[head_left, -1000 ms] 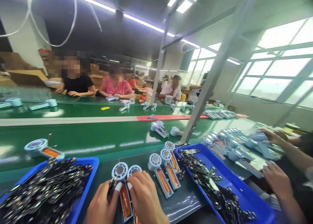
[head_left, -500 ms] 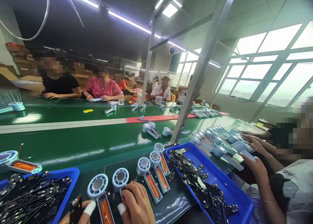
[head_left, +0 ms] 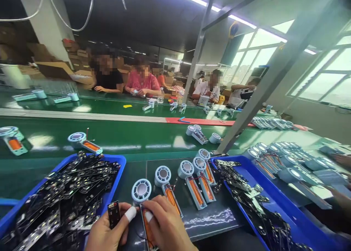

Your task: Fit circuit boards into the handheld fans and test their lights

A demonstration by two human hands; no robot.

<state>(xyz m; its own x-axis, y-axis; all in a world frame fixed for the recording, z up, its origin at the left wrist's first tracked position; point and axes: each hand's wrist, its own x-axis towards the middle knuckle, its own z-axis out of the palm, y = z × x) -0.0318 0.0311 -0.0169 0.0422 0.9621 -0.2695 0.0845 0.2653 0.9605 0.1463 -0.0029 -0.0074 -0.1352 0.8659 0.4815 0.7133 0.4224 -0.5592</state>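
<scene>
Black board: small black circuit board (head_left: 113, 214) stands nearly upright in the left hand (head_left: 107, 229), just left of the work unit; lower edge hidden by the hand.
Left fingers: clenched, grasping the board; white finger cot (head_left: 130, 213) on the thumb.
Right hand: right hand (head_left: 164, 223) comes in from bottom centre, palm down, fingers curled over the orange-strip holder (head_left: 146, 225). Grip or light touch: cannot tell.
Work unit: pale-blue round housing (head_left: 141, 191) on the dark bench mat (head_left: 216, 225), holder running toward the person. Lower end cut off by frame bottom, middle hidden by the right hand.
Nearby units: three more wired units (head_left: 188, 181) sit in a loose row to the right, thin wires (head_left: 171, 188) on them.
Trays: blue plastic tray (head_left: 120, 161) on the left, heaped with black boards; second blue tray (head_left: 274, 203) on the right, partly cut off. Individual boards hard to separate.
Belt: green conveyor (head_left: 131, 134) beyond the mat, loose units on it.
Co-worker: two hands (head_left: 341, 161) at the right edge, cut off by the frame, beside stacked pale-blue units (head_left: 290, 174). Hold: cannot tell.
Far side: seated people (head_left: 141, 81) along the next belt, too small to read.
</scene>
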